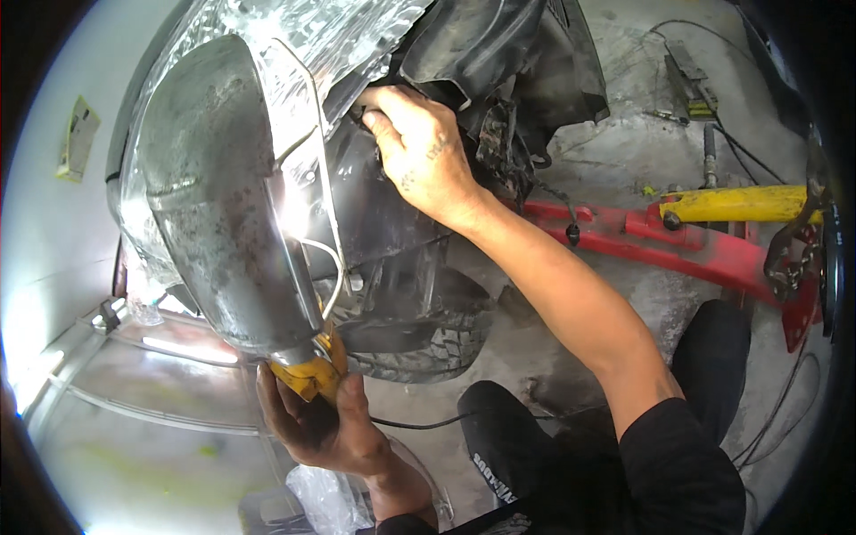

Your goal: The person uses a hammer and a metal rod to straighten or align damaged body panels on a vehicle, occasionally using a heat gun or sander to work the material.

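Observation:
My left hand is closed around the yellow handle of a work lamp. The lamp's scuffed grey metal hood rises upright, with a bright light and a bent wire guard on its right side. My right hand reaches into a gap among black plastic car parts. Its thumb is bent and its fingers are closed, with the tips hidden at the edge of a dark panel. What they grip, if anything, is out of sight. Crinkled clear plastic film covers the bodywork beside it.
A tyre lies below the black parts. On the right stands a red metal frame with a yellow cylinder. A black cord runs from near the lamp past my knees. Loose wiring hangs from the car.

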Demonstrator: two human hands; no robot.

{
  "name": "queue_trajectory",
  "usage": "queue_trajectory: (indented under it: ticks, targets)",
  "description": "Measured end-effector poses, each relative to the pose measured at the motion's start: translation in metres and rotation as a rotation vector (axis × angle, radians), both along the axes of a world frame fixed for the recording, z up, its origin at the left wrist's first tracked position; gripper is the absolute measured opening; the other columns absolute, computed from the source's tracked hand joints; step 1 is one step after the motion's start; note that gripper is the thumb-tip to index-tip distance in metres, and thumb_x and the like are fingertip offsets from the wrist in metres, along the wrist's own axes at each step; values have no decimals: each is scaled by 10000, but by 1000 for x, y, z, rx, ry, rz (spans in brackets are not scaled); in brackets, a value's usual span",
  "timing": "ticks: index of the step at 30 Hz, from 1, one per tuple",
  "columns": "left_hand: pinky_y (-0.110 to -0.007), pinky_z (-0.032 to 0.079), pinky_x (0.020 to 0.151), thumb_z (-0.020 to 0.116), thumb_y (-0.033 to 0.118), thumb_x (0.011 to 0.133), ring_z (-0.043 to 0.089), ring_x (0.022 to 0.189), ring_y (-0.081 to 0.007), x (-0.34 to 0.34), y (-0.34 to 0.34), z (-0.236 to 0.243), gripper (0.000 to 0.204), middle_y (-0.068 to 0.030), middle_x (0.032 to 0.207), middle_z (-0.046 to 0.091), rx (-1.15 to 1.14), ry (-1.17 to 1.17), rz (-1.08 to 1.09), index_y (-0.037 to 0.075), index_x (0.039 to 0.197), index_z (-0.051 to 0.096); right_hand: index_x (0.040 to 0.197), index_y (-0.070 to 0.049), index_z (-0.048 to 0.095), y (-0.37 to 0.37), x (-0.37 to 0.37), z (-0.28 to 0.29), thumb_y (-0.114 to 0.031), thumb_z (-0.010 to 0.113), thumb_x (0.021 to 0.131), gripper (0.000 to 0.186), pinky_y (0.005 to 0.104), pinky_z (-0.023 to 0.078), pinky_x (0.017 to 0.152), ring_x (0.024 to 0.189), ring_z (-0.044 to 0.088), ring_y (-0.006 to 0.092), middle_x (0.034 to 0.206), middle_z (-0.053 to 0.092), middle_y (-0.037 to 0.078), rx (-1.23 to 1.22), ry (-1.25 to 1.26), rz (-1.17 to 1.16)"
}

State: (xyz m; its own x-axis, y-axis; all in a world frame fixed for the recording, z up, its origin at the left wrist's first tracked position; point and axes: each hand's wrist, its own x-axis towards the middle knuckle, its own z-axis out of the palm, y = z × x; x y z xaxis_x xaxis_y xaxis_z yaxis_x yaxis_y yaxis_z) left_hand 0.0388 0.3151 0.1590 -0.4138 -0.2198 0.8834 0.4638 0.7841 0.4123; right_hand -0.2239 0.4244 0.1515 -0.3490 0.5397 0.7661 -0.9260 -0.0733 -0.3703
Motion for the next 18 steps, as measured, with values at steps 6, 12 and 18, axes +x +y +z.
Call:
queue_trajectory:
  ticks: [6,12,18]
  targets:
    - [-445,437,1106,835,63,842,536,1303,-329,-11,22,16,787,-261,1418,537,-72,-11,-51,-64,1491,408,1008,14,622,5,7,5,-41,655,943,92,438,496,674,772,628,392,862,633,188,0,-29,52]
    - [-427,445,1092,810,8,841,556,1265,-311,-9,36,20,765,-251,1397,554,-57,-6,-40,-50,1494,415,942,0,523,6,4,7,5,623,929,101,478,520,656,773,643,413,832,610,193,-10,-10,53]
    - [-307,533,840,784,33,856,645,998,-234,-14,34,17,733,-226,1205,646,-131,59,21,-73,1487,427,934,-10,497,2,4,7,-1,658,917,161,475,542,660,782,663,415,838,638,205,9,-47,53]
